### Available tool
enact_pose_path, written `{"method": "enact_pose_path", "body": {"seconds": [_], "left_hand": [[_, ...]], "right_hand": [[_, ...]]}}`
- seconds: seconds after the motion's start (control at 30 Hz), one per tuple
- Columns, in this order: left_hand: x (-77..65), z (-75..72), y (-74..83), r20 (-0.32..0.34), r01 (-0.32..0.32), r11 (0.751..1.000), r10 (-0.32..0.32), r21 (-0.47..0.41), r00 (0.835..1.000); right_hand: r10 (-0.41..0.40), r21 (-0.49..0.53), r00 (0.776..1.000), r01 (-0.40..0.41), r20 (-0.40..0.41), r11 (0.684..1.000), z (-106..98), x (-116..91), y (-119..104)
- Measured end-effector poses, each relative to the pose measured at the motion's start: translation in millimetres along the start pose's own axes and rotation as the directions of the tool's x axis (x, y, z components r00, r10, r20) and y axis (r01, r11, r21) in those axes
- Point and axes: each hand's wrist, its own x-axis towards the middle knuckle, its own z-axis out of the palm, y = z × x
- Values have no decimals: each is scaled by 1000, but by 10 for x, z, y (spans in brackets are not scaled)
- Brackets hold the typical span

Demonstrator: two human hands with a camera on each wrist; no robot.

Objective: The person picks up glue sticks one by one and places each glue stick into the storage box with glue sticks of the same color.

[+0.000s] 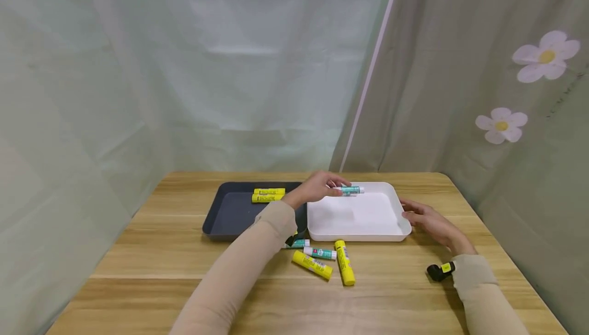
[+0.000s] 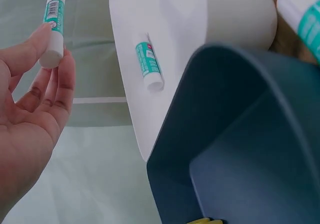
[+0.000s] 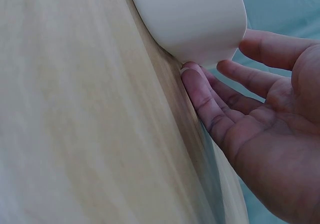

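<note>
the left hand (image 1: 317,187) pinches a glue stick (image 2: 56,14), probably over the white tray (image 1: 359,222); better lower it gently beside the lying stick (image 2: 147,59). the right hand (image 1: 432,223), fingers loose, touches the tray.

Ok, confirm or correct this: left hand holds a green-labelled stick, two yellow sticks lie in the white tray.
Wrong tray: the head view shows the two yellow sticks in the dark tray. The left hand does hold a green-labelled stick.
</note>
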Motion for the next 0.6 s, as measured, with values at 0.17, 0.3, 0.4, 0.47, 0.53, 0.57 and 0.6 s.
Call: {"method": "enact_pose_path", "body": {"seconds": [0.17,0.3,0.4,0.47,0.53,0.57,0.6], "left_hand": [[87,-7,21,-1,61,998,-61,-3,998],[156,-8,38,-1,73,997,-73,-2,997],[200,6,33,6,74,997,-74,10,997],[225,14,26,11,77,997,-77,15,997],[248,18,21,17,80,997,-80,18,997],[260,20,19,19,81,997,-81,19,997],[271,21,19,21,81,996,-81,23,996]], "right_hand": [[-2,-3,1000,2,-5,1000,-17,4,-3],[-8,-13,1000,8,-4,1000,-42,-11,-22],[-7,-20,1000,6,-9,1000,-50,-27,-33],[-3,-21,1000,3,-9,1000,-51,-35,-34],[1,-19,1000,-1,-9,1000,-51,-43,-32],[1,-15,1000,-1,-7,1000,-53,-47,-30],[1,-12,1000,-1,-6,1000,-55,-51,-29]]}}
